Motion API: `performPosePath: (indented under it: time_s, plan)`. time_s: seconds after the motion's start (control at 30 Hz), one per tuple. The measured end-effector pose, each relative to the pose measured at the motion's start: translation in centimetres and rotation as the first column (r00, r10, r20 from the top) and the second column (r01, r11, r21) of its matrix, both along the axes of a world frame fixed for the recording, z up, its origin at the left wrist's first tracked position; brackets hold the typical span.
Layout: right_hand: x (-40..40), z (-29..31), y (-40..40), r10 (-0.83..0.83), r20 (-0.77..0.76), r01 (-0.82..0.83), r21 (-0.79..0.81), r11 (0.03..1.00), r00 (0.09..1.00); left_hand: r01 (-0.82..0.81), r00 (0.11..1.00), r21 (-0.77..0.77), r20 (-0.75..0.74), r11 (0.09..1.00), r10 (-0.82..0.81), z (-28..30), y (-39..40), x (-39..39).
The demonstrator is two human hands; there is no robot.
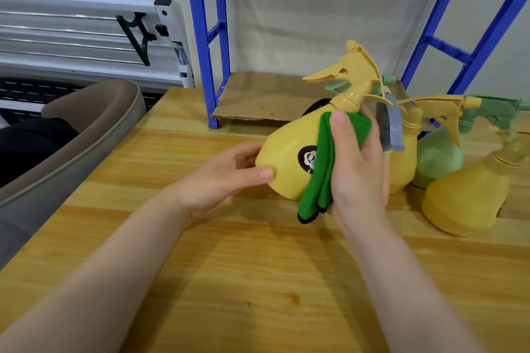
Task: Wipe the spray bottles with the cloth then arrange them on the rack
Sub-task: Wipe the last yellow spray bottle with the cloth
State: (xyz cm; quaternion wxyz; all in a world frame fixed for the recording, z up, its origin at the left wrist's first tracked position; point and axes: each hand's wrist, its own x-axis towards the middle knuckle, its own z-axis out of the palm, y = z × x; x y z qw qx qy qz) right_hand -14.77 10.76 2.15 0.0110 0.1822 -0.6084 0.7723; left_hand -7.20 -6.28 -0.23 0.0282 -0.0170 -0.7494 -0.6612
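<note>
1. Right now the step in hand looks like wiping the yellow bottle (pixel 289 157), which is tilted above the desk (pixel 200 266) between the two hands, nozzle pointing up and away
2. To do it well, the left hand (pixel 229 175) should keep its hold on the bottle's base, where thumb and fingers grip the wide bottom, and turn it bit by bit so every side meets the cloth
3. The right hand (pixel 358 169) presses the folded green cloth (pixel 324 169) against the bottle's body, fingers curled round cloth and bottle near the neck; I judge long strokes from neck to base would clean best
4. The bottle is pear-shaped, smooth and pale yellow, with a round black badge beside the cloth and a tan trigger head (pixel 350 71)
5. More bottles (pixel 438 157), yellow and green, lie just beyond the right hand, apparently waiting
6. The blue rack (pixel 200 37) stands beyond both hands, its near shelf bare of bottles
</note>
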Motion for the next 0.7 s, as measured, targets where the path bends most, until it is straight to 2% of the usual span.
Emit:
performPosePath:
  time_s: [0.13,0.3,0.43,0.53,0.7]
  plan:
    - [0.4,-0.9,-0.9,0.051,-0.014,-0.051,0.051,0.997,0.999,-0.154,0.982,0.012,-0.106,0.988,0.155,-0.3,0.6,-0.3]
    - [1.1,-1.8,-1.5,0.165,-0.033,-0.160,0.123,0.979,0.986,-0.351,0.915,-0.105,-0.249,0.930,0.317,-0.7,0.8,-0.8]
    - [1.3,-2.7,-2.2,0.201,-0.032,-0.192,0.172,0.966,0.979,-0.500,0.836,-0.212,-0.373,0.840,0.403,-1.2,1.0,-0.8]
    - [1.3,-2.7,-2.3,0.174,-0.043,-0.164,0.177,0.971,0.984,-0.527,0.812,-0.243,-0.426,0.815,0.398,-1.3,1.4,-0.8]
    - [1.5,-1.9,-2.0,0.128,-0.070,-0.117,0.149,0.982,0.989,-0.478,0.833,-0.235,-0.427,0.846,0.352,-1.1,1.2,-0.5]
